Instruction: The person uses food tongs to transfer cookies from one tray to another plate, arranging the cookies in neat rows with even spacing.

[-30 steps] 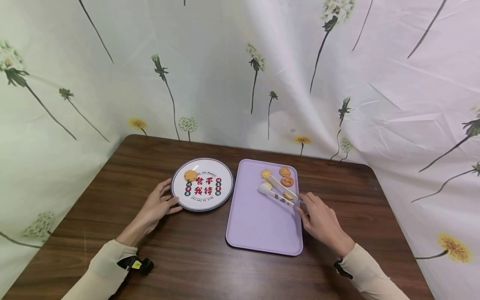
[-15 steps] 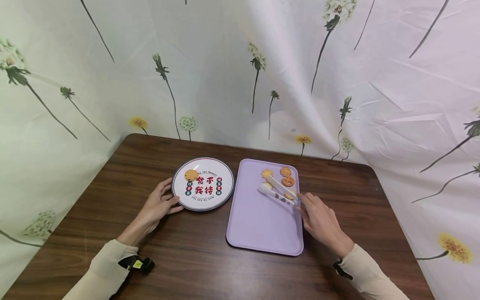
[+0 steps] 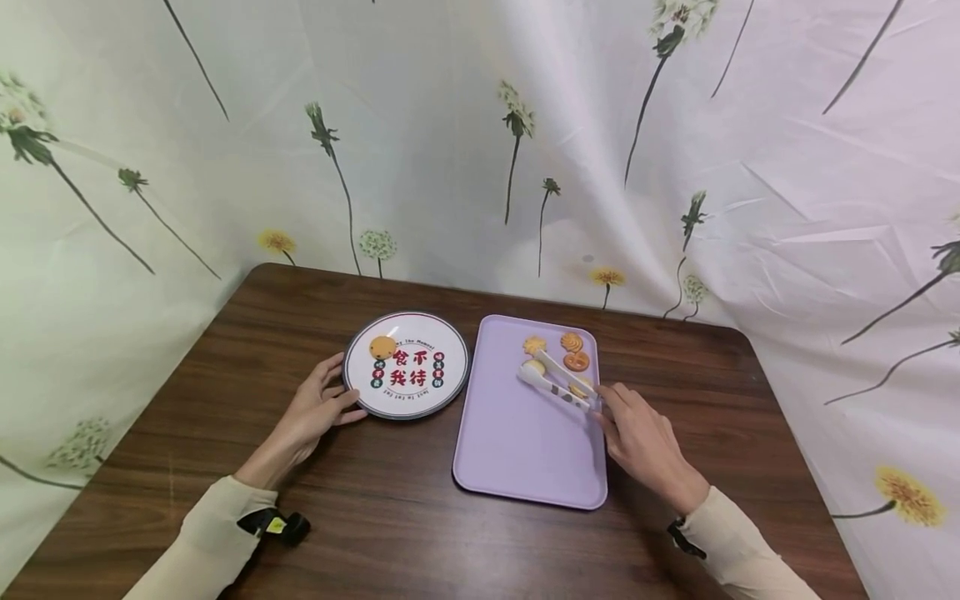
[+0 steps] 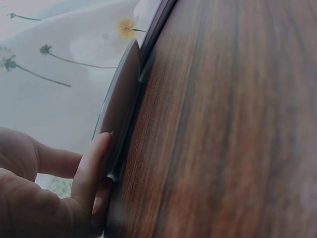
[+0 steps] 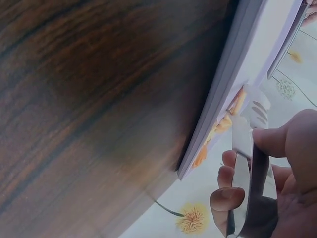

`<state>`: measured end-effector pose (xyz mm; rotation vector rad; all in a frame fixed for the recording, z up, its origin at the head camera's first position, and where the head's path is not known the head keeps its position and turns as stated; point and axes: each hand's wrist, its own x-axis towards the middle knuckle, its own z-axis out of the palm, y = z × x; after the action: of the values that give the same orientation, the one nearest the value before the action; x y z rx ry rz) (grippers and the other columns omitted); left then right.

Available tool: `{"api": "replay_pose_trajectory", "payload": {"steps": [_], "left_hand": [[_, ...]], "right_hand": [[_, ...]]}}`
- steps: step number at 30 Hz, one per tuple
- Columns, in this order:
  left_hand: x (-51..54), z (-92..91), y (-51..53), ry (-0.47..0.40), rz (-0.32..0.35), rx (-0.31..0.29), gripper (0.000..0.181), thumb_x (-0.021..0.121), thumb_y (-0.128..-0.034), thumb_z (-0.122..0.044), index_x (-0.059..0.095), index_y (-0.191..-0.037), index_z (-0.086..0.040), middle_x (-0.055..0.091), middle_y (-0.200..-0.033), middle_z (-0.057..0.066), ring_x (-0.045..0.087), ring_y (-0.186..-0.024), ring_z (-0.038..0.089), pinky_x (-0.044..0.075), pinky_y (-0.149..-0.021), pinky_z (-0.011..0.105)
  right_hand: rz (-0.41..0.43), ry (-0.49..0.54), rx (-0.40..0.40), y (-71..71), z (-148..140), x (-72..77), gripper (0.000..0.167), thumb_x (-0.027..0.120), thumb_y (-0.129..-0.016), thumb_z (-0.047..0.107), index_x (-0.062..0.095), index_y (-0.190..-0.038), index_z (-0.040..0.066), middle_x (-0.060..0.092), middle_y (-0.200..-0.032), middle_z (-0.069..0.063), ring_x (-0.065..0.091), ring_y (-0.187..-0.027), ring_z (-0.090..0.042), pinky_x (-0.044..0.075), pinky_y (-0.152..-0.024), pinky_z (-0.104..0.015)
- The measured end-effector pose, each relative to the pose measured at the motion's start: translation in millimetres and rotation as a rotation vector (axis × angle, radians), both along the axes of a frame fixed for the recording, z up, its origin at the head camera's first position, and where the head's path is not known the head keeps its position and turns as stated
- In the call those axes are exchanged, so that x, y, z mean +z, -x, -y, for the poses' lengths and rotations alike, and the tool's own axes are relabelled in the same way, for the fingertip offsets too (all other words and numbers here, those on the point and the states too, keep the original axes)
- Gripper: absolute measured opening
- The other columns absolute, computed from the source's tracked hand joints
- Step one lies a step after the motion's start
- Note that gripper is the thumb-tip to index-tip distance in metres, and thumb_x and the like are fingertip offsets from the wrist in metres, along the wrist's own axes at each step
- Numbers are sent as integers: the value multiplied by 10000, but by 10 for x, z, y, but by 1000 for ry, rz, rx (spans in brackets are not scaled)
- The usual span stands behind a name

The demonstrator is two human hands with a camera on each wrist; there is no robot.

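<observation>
At the left, my left hand [image 3: 311,410] pinches the near-left rim of a round white plate [image 3: 450,342] with red characters and a dark edge. In the left wrist view the plate [image 4: 118,106] shows edge-on, with fingers at its rim. On the plate lies a round cookie [image 3: 382,347]. My right hand [image 3: 647,442] grips white serving tongs [image 3: 553,389] over a lilac tray [image 3: 517,454]. Their tips stand on either side of a pale round cookie [image 3: 534,367], partly hidden; whether they touch it I cannot tell. In the right wrist view, thumb and fingers wrap the tongs [image 5: 257,181].
On the tray's far right lie a flower-shaped cookie [image 3: 535,343], a swirled cookie [image 3: 572,342], a pretzel-shaped cookie [image 3: 576,361] and a yellow cookie [image 3: 580,387] partly behind the tongs. Plate and tray stand close together on a dark wooden table [image 3: 375,517]. A dandelion-print curtain [image 3: 435,167] hangs behind.
The head view has shifted very slightly. Both hands, the tongs, the plate and the cookies stay almost in the same places.
</observation>
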<state>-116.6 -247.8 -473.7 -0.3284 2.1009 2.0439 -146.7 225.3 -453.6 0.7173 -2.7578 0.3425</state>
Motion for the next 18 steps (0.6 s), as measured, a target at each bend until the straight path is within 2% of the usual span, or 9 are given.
{"api": "replay_pose_trajectory", "payload": {"steps": [5,18], "left_hand": [[4,8,7,4,2,-4,789,427,-1073,56,-45,-1686,-103,24,-1735,257,314,-1511,473,666,-935,266],[-7,16,4,4,2,-4,795,431,-1074,49,-51,-1686,-109,26,-1735,257,303,-1522,470,667,-935,267]], "right_hand": [[8,-9,2,18,9,1,322,702,-987,197,684,-1286,82,671,-1037,-56,659,-926,-254,561,-530,-450],[-5,-16,7,29,36,17,307,693,-992,181,688,-1284,88,664,-997,-33,647,-876,-231,539,-516,-409]]}}
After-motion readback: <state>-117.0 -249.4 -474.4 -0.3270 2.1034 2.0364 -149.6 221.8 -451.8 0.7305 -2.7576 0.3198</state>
